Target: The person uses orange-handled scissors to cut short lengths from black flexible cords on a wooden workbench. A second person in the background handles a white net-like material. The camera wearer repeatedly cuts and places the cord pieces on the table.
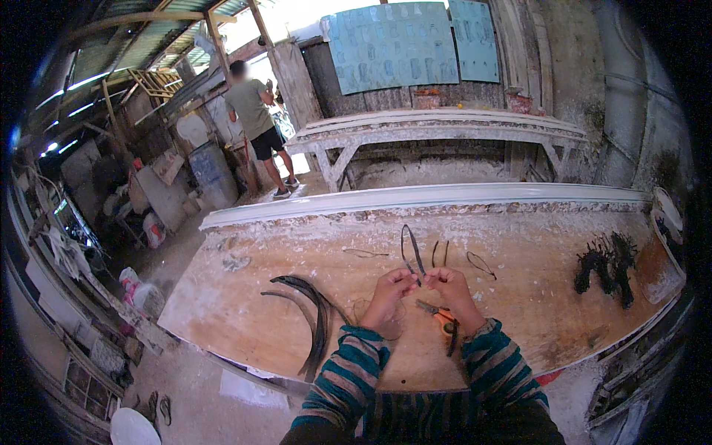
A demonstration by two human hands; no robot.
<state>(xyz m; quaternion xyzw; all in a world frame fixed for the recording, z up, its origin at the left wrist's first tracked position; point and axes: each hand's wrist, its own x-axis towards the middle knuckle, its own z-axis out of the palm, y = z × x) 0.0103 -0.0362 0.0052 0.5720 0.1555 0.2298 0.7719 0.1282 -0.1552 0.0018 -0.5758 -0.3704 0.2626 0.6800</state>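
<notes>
Over the wooden table point(519, 326), both my hands are closed on a thin black strip point(412, 246) bent into a tall narrow loop. My left hand point(391, 294) pinches one end, and my right hand point(452, 294) pinches the other, close beside it. Just below my right hand lies an orange-handled cutting tool point(445, 320), partly covered by it. Left of my left hand rest several long curved black strips point(319, 322). Beyond my fingers are two short dark strips point(440, 254), a thin wire-like loop point(482, 265) and another thin loop point(365, 254).
Black tangled bundles point(608, 267) and a whitish-brown container point(664, 267) occupy the table's right end. A long white moulding point(423, 196) runs along its far edge. Behind stands a whitened bench point(445, 127). Back left, a person point(254, 111) stands near a blue drum point(213, 176).
</notes>
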